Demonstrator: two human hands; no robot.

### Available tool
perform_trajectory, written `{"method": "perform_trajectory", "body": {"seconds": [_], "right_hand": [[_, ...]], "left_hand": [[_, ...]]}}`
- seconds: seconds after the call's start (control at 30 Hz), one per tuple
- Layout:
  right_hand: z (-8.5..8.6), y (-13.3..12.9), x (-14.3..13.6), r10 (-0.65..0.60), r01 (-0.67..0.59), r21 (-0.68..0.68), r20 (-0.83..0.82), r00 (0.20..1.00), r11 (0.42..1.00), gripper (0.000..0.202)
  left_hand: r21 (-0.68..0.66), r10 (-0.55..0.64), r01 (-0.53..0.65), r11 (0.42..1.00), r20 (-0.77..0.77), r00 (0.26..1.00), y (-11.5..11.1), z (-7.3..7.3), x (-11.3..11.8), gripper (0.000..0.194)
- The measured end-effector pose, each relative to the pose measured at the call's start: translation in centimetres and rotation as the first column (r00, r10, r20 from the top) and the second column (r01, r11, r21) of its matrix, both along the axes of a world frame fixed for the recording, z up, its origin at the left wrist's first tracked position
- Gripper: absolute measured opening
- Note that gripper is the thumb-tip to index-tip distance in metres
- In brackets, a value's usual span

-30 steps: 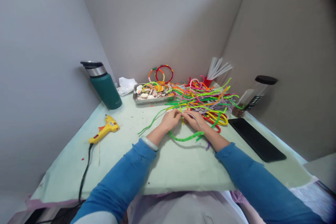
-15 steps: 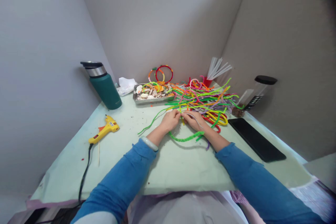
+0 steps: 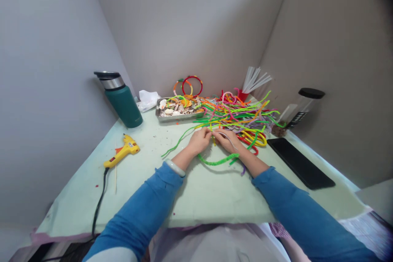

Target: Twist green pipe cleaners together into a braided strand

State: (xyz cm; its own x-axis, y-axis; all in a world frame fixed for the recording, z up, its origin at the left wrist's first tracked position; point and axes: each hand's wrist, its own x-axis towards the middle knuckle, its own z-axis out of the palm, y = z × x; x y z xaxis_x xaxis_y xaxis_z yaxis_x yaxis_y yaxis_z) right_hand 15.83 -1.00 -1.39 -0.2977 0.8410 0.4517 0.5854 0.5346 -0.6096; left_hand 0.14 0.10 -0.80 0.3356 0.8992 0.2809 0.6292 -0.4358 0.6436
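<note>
My left hand (image 3: 199,140) and my right hand (image 3: 225,139) meet fingertip to fingertip above the middle of the table. Both are closed in a pinch. Between them shows a small yellow piece (image 3: 214,140), and a thin pale purple stem (image 3: 229,139) runs over the right hand. Which fingers grip which piece is too small to tell. A fuzzy green stem (image 3: 217,162) curves on the near side of the hands, beneath the right wrist. Just beyond them spreads a heap of coloured pipe cleaners (image 3: 239,112).
A metal tray (image 3: 179,118) of shells stands at the back, with two coloured rings (image 3: 192,77) behind. On the left are a green bottle (image 3: 124,104) and a yellow glue gun (image 3: 123,153) with its cord. A black phone (image 3: 299,163) and clear bottle (image 3: 302,108) lie right.
The small yellow piece between my hands has shifted slightly. Both hands stay in nearly the same place, fingertips still together.
</note>
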Motion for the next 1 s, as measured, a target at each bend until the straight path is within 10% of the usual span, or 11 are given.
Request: {"method": "perform_trajectory", "body": {"seconds": [1.0], "right_hand": [[0.07,-0.04,-0.04,-0.006,0.006,0.001,-0.005,1.0,1.0,0.034]], "left_hand": [[-0.011,0.011,-0.011,1.0,-0.024,1.0,-0.08,0.22,0.08,0.02]]}}
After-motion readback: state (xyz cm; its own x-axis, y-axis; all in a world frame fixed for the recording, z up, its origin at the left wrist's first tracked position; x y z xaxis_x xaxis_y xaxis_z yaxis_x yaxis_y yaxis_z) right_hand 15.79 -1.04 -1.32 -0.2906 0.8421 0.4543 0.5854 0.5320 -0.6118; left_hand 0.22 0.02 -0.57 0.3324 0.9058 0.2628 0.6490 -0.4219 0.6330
